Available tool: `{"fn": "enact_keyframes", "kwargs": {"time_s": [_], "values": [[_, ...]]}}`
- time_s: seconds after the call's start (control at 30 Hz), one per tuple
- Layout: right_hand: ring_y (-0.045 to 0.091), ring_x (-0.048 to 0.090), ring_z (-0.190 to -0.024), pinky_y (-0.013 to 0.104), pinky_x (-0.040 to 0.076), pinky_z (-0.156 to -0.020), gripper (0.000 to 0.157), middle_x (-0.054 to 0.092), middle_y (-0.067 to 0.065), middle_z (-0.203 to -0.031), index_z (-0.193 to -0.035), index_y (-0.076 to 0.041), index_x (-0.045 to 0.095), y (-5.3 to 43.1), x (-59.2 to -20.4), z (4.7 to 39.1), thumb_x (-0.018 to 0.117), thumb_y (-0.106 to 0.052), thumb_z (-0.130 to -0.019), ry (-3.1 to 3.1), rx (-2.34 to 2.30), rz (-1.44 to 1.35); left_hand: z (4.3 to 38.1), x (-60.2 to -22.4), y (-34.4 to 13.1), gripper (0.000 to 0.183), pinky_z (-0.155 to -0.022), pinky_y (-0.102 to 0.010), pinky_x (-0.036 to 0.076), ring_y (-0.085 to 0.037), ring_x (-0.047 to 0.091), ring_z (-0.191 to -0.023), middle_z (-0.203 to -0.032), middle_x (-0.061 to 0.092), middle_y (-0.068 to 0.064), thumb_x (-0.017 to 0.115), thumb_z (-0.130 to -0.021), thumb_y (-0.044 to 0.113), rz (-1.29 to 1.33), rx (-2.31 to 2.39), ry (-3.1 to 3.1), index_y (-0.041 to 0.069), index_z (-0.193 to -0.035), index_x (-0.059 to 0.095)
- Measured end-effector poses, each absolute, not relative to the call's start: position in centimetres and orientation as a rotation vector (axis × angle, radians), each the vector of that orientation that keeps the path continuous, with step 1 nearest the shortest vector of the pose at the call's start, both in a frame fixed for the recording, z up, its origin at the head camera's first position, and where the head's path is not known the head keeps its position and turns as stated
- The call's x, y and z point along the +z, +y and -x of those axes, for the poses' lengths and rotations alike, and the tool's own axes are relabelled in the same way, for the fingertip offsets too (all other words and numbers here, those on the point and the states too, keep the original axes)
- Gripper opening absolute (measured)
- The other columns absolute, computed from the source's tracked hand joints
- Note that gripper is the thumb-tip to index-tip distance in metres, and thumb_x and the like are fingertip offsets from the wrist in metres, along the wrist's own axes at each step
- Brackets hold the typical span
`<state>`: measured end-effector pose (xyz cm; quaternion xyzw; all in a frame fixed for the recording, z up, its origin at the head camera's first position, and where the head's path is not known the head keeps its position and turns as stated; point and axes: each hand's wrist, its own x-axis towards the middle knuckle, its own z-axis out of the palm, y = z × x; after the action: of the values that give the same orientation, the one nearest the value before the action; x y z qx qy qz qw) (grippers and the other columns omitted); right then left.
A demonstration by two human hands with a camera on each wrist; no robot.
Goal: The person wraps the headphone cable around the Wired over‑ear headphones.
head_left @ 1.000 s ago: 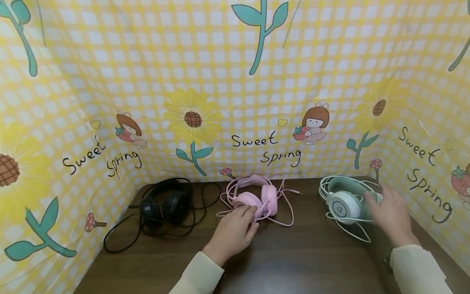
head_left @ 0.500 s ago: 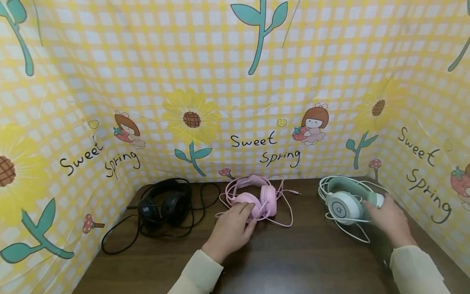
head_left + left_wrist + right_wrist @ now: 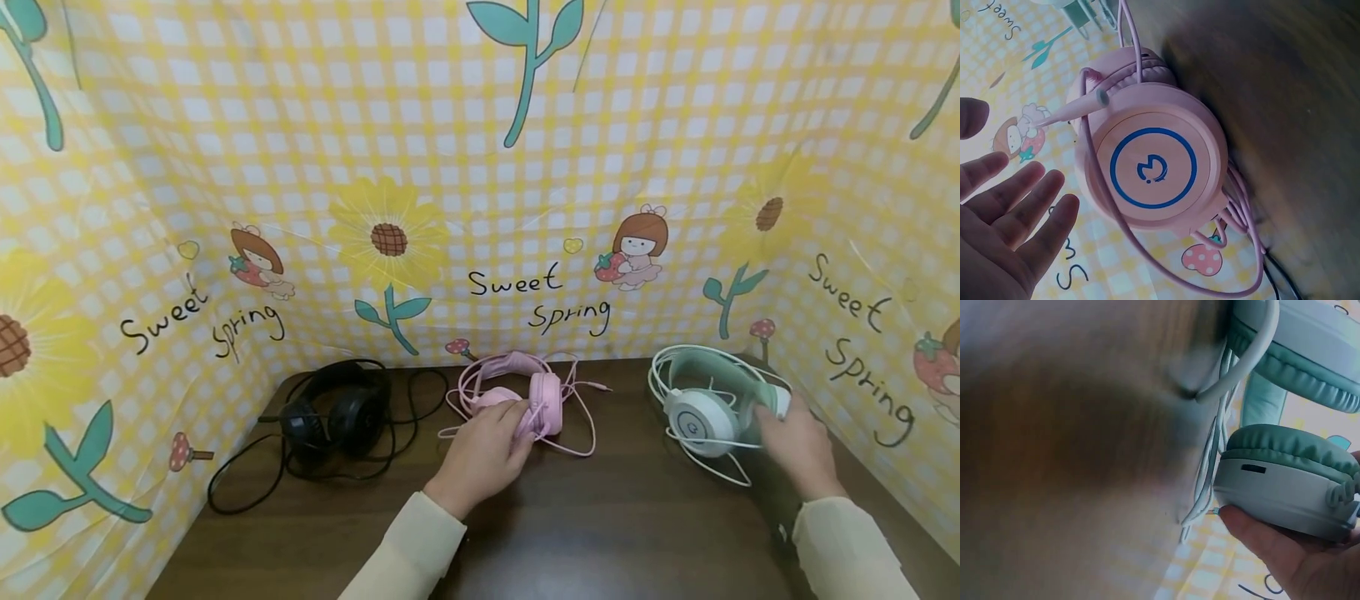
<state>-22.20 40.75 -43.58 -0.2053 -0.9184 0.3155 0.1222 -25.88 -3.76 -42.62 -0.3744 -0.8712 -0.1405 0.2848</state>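
Note:
Pink headphones [image 3: 549, 404] with a loosely looped cable lie at the back middle of the table. My left hand [image 3: 483, 450] is in front of their left ear cup, partly covering it in the head view. In the left wrist view, the left hand's [image 3: 1007, 231] fingers are extended and apart, beside the pink headphones [image 3: 1154, 169]. White-and-green headphones [image 3: 697, 421] are at the right; my right hand [image 3: 801, 450] grips their right ear cup. Up close, my right hand [image 3: 1310, 565] holds the white shell of these headphones [image 3: 1272, 490] from the outside, the other fingers mostly hidden.
Black headphones [image 3: 356, 417] with a spread-out cable lie at the back left of the brown wooden table [image 3: 600, 525]. A yellow checked cloth [image 3: 480, 208] with printed flowers rises behind the table and along both sides.
My right hand has closed around the right ear cup, and the white-and-green headphones have shifted and tilted slightly upward. My left hand has moved a little right across the pink headphones.

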Motion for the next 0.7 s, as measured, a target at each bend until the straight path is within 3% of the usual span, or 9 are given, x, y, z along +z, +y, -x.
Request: {"fn": "enact_keyframes", "kwargs": {"time_s": [0.17, 0.33, 0.7], "values": [[0.060, 0.045, -0.102, 0.063, 0.039, -0.072, 0.070, 0.042, 0.043, -0.120, -0.141, 0.008, 0.026, 39.7, -43.1, 21.3, 0.038, -0.047, -0.100, -2.662, 0.917, 0.556, 26.2, -42.8, -3.4, 0.042, -0.088, -0.040, 0.052, -0.024, 0.063, -0.106, -0.117, 0.065, -0.009, 0.063, -0.092, 0.029, 0.994, -0.389, -2.344, 0.005, -0.127, 0.062], [0.064, 0.040, -0.109, 0.068, 0.037, -0.079, 0.075, 0.034, 0.046, -0.131, -0.150, 0.008, 0.013, 38.4, -42.7, 20.7, 0.036, -0.045, -0.101, -2.684, 0.908, 0.488, 26.4, -42.9, -3.3, 0.041, -0.090, -0.040, 0.050, -0.023, 0.062, -0.109, -0.119, 0.065, -0.008, 0.062, -0.094, 0.030, 0.988, -0.401, -2.365, 0.005, -0.127, 0.061], [0.061, 0.045, -0.105, 0.067, 0.039, -0.077, 0.066, 0.044, 0.043, -0.124, -0.150, 0.003, 0.020, 34.8, -41.7, 19.8, 0.041, -0.037, -0.102, -2.577, 0.883, 0.328, 26.2, -42.9, -2.9, 0.039, -0.090, -0.038, 0.050, -0.022, 0.061, -0.110, -0.118, 0.065, -0.008, 0.060, -0.095, 0.031, 0.982, -0.462, -2.372, 0.006, -0.125, 0.062]]}}
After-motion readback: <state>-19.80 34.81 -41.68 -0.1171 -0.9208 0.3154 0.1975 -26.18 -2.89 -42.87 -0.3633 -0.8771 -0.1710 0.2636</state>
